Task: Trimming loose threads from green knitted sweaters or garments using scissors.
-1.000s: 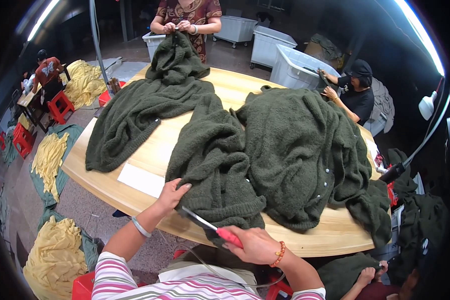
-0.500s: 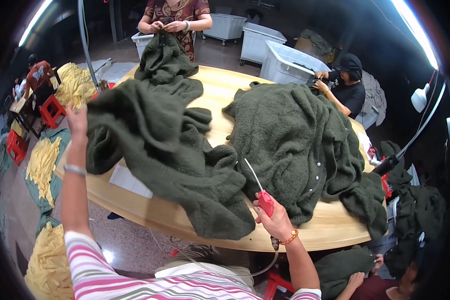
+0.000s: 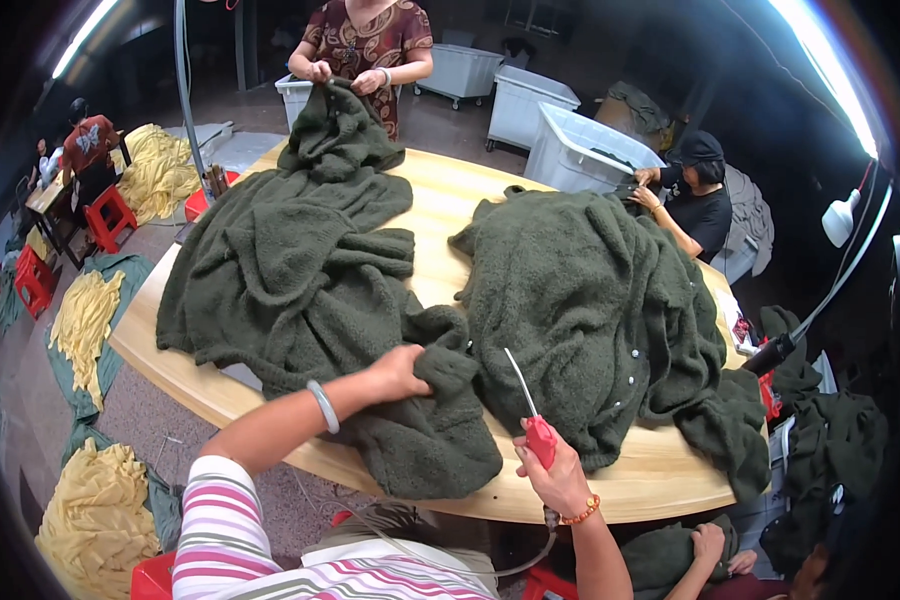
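Note:
My left hand [image 3: 398, 374] reaches across the near side of the table and is closed on a fold of a dark green fuzzy sweater [image 3: 425, 445]. This sweater lies spread in a heap, its near end hanging toward the table's edge. In my right hand [image 3: 562, 484] is a red-handled air blow gun [image 3: 540, 438] with a long thin pale nozzle pointing up and away. A hose [image 3: 530, 562] runs from the bottom of its handle. Just beyond the nozzle lies a second dark green pile [image 3: 560, 290] with several small pale buttons.
Across the wooden table [image 3: 435, 190], one person holds up a green garment [image 3: 340, 135]. At the far right another person in a black cap handles cloth. White bins [image 3: 585, 145] stand behind. Yellow cloth heaps [image 3: 95, 500] lie at left. A lamp arm [image 3: 770, 355] juts in from the right.
My left hand has come from the far left, where it held the sweater raised, to the near middle. The sweater now lies flatter on the table. My right hand has barely moved.

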Motion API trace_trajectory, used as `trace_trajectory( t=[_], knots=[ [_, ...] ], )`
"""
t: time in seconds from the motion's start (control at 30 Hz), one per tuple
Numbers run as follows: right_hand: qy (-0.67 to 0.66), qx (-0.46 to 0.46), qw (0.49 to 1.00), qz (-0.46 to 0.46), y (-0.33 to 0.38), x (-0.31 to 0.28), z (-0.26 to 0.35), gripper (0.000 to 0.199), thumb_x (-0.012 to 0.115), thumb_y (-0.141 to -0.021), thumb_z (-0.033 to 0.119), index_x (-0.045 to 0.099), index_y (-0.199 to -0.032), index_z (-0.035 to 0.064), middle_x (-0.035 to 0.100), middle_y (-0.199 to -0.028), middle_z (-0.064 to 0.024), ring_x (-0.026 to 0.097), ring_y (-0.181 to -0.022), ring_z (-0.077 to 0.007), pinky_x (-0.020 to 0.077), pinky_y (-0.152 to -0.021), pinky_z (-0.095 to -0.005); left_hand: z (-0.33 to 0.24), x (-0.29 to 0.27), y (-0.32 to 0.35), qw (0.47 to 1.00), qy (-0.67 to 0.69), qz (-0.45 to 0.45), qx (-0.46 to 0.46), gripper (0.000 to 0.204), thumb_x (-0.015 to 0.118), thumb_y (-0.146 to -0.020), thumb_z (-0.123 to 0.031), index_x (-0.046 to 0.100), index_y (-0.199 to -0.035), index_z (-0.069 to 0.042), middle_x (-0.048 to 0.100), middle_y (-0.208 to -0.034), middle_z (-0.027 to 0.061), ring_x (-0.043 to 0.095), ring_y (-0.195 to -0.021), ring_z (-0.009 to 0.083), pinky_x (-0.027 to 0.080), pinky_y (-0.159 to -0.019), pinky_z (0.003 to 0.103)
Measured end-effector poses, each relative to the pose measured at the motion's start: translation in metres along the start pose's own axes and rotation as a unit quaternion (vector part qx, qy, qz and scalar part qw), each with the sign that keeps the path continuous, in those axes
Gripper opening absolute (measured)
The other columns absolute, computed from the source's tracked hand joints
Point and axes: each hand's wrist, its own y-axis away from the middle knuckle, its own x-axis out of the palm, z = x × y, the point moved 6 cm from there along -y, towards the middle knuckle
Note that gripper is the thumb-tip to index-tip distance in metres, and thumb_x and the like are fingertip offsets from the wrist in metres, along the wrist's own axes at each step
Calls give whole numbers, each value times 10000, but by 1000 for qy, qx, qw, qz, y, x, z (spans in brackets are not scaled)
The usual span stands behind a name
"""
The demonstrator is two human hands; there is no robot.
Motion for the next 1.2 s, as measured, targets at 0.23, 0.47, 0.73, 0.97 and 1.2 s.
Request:
trace_trajectory(
  t=[0.23, 0.47, 0.73, 0.97, 1.2],
  knots=[
    [-46, 13, 998, -44, 9, -32, -9, 409, 575, -929, 69, 475, -1306, -54, 666, -979, -121, 662, -676, -134, 533, -635, -249, -141, -235, -12, 866, 23, -467, 178, 289, 506, -685, 70, 593, -953, 5, 651, -889, 120, 622, -821, 182, 495, -770, 312],
    [-63, 0, 993, -95, 6, -44, -18, 377, 603, -918, 99, 526, -1269, -17, 684, -875, -74, 654, -664, -131, 534, -639, -272, -250, -111, 79, 857, -198, -284, 382, 348, 614, -699, 69, 559, -1025, -39, 584, -941, 174, 601, -887, 347, 496, -790, 404],
    [-8, 15, 1000, -9, 17, -20, -7, 386, 553, -933, 56, 490, -1302, -37, 668, -895, -72, 653, -700, -122, 528, -668, -252, -97, 44, 154, 939, -185, 239, 166, 507, 676, -846, -185, 527, -1304, -30, 606, -1061, 139, 615, -994, 332, 514, -865, 381],
    [26, 18, 999, -24, 37, -12, -35, 382, 554, -927, 45, 499, -1300, -20, 666, -875, -62, 643, -725, -112, 536, -677, -261, -111, 14, 89, 956, -223, -145, 120, 572, 749, -807, -219, 497, -1301, -75, 490, -1180, 174, 614, -941, 357, 528, -769, 419],
    [125, 26, 992, 13, 40, 8, -21, 415, 615, -884, 115, 525, -1281, 36, 678, -790, -138, 685, -748, -256, 523, -708, -365, -46, 7, 43, 895, -353, -269, 44, 468, 718, -793, -228, 595, -1241, -162, 491, -1227, 97, 476, -1107, 294, 371, -906, 403]
  ],
)
